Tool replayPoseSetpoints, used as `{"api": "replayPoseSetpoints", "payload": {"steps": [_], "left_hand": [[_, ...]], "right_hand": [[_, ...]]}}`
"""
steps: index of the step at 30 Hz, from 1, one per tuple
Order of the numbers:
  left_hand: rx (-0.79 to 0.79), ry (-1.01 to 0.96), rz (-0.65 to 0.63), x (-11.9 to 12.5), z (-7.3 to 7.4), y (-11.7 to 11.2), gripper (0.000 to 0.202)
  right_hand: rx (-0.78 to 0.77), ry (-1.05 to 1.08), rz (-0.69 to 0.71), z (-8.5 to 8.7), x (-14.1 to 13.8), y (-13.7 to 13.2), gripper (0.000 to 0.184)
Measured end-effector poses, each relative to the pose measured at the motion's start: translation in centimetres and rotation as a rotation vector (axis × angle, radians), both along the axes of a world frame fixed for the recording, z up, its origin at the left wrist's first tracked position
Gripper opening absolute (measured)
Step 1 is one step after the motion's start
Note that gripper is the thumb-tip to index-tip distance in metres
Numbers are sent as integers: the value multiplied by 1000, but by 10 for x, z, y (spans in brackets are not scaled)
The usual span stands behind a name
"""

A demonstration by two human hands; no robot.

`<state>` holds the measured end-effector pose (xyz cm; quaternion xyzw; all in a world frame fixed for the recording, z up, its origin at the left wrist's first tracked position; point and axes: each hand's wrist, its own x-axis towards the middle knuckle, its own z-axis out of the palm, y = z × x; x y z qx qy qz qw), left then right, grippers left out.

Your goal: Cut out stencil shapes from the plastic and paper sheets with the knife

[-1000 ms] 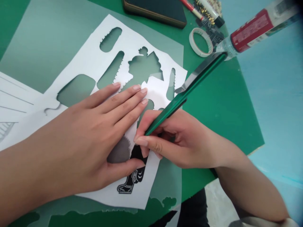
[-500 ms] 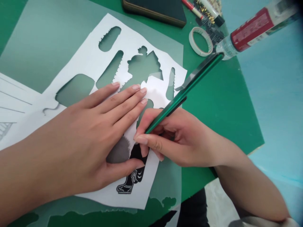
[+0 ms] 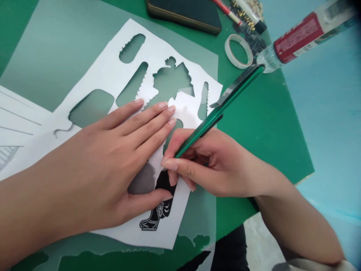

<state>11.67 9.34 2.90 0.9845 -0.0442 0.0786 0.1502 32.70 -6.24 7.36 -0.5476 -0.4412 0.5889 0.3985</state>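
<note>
My left hand (image 3: 121, 150) lies flat on a white paper sheet (image 3: 166, 241), fingers stretched out and thumb apart. Several shapes are cut out of this sheet, among them a head-like outline (image 3: 172, 81). Between thumb and fingers, my right hand (image 3: 208, 165) pinches a green pen (image 3: 208, 120) with a dark clip-like strip. The pen slants up to the right; my fingers hide its tip. Beside both hands is a black printed figure (image 3: 162, 210) with white lines, partly covered. Under the paper is a translucent sheet (image 3: 67, 45), showing through the cut-outs.
A green board (image 3: 254, 109) lies beneath everything. At the back are a dark case-like block (image 3: 183, 17), a tape roll (image 3: 238, 51), and a red-and-white stick (image 3: 228, 11). A bottle with a red label (image 3: 299, 37) lies right. Lined paper (image 3: 17, 116) is at left.
The view has shifted very slightly. My right hand and the pen sit a touch higher and further right by the black figure; my left hand stays flat in place.
</note>
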Motion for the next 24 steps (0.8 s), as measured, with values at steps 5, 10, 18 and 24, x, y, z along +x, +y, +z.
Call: {"api": "replayPoseSetpoints", "payload": {"steps": [5, 10, 18, 24], "left_hand": [[-4, 10, 7, 0, -1, 0, 98], [19, -14, 32, -2, -3, -1, 89], [53, -16, 5, -2, -1, -1, 77], [-13, 47, -25, -1, 1, 5, 83]], "right_hand": [[-2, 18, -15, -2, 0, -1, 21], [7, 21, -39, -5, -2, -3, 24], [3, 0, -34, -5, -2, -4, 28], [8, 23, -40, -6, -2, -3, 29]]}}
